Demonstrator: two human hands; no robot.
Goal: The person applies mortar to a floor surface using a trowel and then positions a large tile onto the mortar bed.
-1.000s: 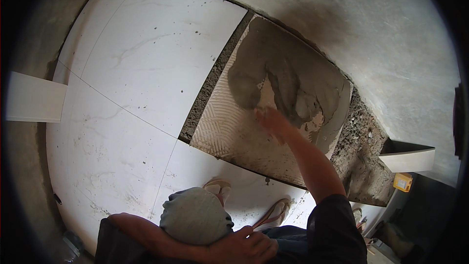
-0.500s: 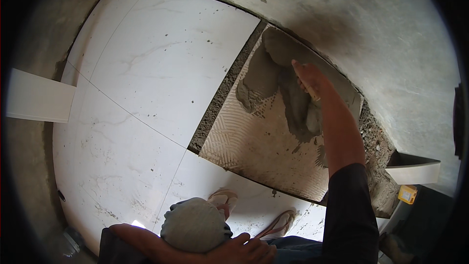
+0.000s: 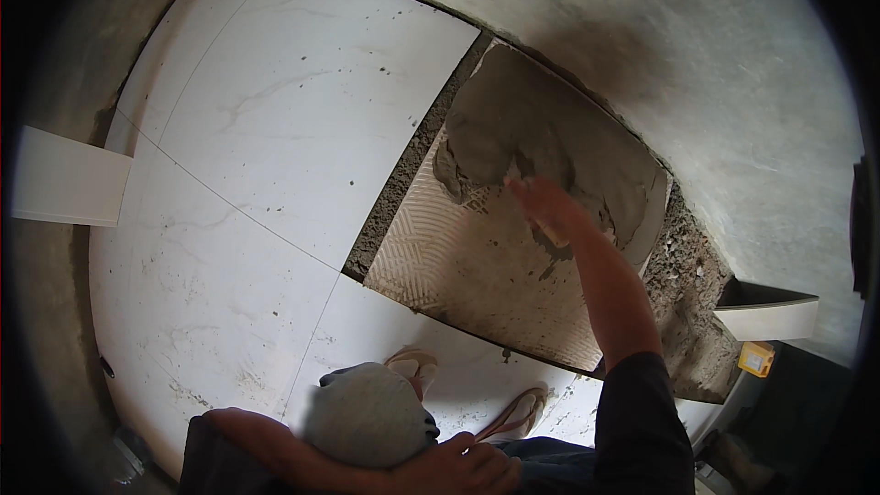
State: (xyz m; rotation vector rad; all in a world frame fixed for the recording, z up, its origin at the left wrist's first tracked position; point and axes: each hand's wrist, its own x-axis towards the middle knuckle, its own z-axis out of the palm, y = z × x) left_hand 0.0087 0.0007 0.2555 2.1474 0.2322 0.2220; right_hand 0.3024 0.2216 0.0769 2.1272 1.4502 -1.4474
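Observation:
My right hand (image 3: pixel 548 204) is closed around the wooden handle (image 3: pixel 554 233) of a trowel. Its blade is mostly hidden against the wet grey mortar (image 3: pixel 587 142). The mortar covers the far part of a large tile (image 3: pixel 477 270), whose bare near part is beige and ridged. Low in the picture, my left hand (image 3: pixel 463 466) lies over my blue-trousered leg, fingers stretched out and nothing visible in them. My left forearm crosses in front of a rounded light-grey cloth-like thing (image 3: pixel 371 412).
White veined floor tiles (image 3: pixel 266 128) spread on the left. A mortar-filled gap (image 3: pixel 403 174) separates them from the ridged tile. Concrete walls (image 3: pixel 697 64) rise behind. At the right are rubble (image 3: pixel 687 266), a white angled piece (image 3: pixel 770 316) and a yellow object (image 3: pixel 756 359). Sandalled feet (image 3: pixel 518 417) stand near.
My right hand has moved toward me and to the left with the trowel. Mortar now forms a broader, smoother layer on the far part of the tile. My left hand stays in place.

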